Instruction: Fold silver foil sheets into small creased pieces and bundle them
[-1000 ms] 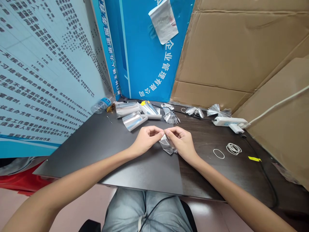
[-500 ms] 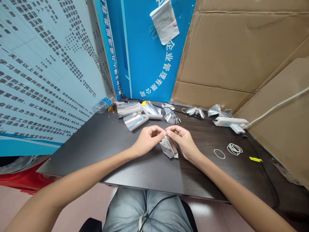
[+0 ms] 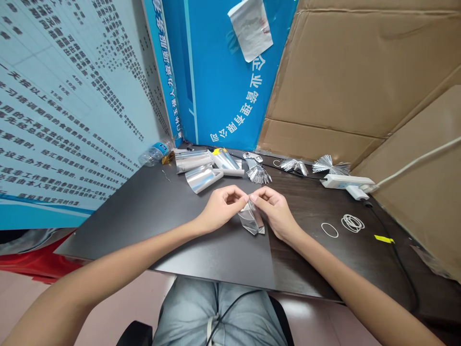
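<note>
A folded piece of silver foil (image 3: pixel 249 221) hangs low over the desk, its top edge between my two hands. My left hand (image 3: pixel 224 207) pinches it with thumb and forefinger from the left. From the right, my right hand (image 3: pixel 275 211) closes on the same edge, and the two thumbs almost meet. The exact pinch point is hidden by the fingertips. Behind the hands lie curled silver foil sheets (image 3: pixel 204 179) and a fringed bundle of silver strips (image 3: pixel 259 174).
More silver strips (image 3: pixel 293 166) and a fanned bunch (image 3: pixel 329 166) lie along the back. A white power strip (image 3: pixel 346 181) stands at the right, near white rubber bands (image 3: pixel 353 223) and a yellow strip (image 3: pixel 384 239). A plastic bottle (image 3: pixel 155 154) lies at the back left corner.
The view has shifted slightly. Both hands keep their pinch on the foil, whose lower end has turned a little.
</note>
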{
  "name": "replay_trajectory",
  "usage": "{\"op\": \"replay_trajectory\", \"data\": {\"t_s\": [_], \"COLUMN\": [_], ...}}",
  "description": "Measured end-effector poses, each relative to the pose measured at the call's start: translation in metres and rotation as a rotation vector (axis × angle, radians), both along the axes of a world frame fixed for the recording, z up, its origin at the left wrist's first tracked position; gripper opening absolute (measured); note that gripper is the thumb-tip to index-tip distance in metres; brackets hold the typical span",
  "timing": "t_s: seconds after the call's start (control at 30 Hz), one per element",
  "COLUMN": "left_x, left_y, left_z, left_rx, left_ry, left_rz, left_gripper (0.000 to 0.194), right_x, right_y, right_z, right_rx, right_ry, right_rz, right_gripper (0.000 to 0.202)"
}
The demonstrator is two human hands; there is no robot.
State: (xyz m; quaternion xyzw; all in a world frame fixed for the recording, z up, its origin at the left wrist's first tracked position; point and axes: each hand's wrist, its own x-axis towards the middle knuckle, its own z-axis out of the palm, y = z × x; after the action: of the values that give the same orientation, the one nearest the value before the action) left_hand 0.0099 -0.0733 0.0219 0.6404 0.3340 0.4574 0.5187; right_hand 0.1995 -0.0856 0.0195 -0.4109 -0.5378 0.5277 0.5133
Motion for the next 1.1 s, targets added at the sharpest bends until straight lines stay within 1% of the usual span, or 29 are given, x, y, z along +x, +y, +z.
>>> {"op": "replay_trajectory", "data": {"t_s": [0.1,0.3,0.5,0.6,0.67,0.77,0.87,0.93,1.0,1.07,1.1], "left_x": [0.0,0.0,0.0,0.001,0.001,0.001,0.0,0.0,-0.001,-0.002,-0.002], "left_y": [0.001,0.008,0.009,0.008,0.008,0.008,0.01,0.012,0.015,0.018,0.019], "left_z": [-0.001,-0.003,-0.004,-0.003,-0.002,-0.002,-0.003,-0.004,-0.003,-0.002,-0.001], "left_rx": [-0.01,-0.099,-0.196,-0.237,-0.26,-0.275,-0.26,-0.259,-0.263,-0.252,-0.238], "left_ry": [0.018,-0.031,-0.087,-0.11,-0.115,-0.115,-0.125,-0.148,-0.194,-0.247,-0.268], "left_rz": [0.003,-0.059,-0.117,-0.117,-0.112,-0.107,-0.056,0.011,0.103,0.195,0.236], "left_gripper": [0.032,0.035,0.036,0.036,0.036,0.038,0.037,0.035,0.034,0.032,0.031], "right_x": [0.001,0.005,0.005,0.005,0.005,0.004,0.003,0.004,0.008,0.014,0.016], "right_y": [0.002,0.003,0.002,0.001,0.001,0.001,0.003,0.005,0.008,0.01,0.01], "right_z": [-0.002,-0.004,-0.006,-0.006,-0.007,-0.008,-0.006,-0.003,0.001,0.003,0.004], "right_rx": [0.102,0.262,0.355,0.386,0.382,0.312,0.121,-0.049,-0.203,-0.314,-0.344], "right_ry": [-0.097,-0.304,-0.342,-0.351,-0.349,-0.287,-0.107,0.044,0.172,0.243,0.248], "right_rz": [-0.054,-0.14,-0.182,-0.201,-0.188,-0.139,-0.043,0.024,0.085,0.153,0.178], "right_gripper": [0.033,0.027,0.015,0.012,0.012,0.016,0.025,0.029,0.033,0.037,0.039]}}
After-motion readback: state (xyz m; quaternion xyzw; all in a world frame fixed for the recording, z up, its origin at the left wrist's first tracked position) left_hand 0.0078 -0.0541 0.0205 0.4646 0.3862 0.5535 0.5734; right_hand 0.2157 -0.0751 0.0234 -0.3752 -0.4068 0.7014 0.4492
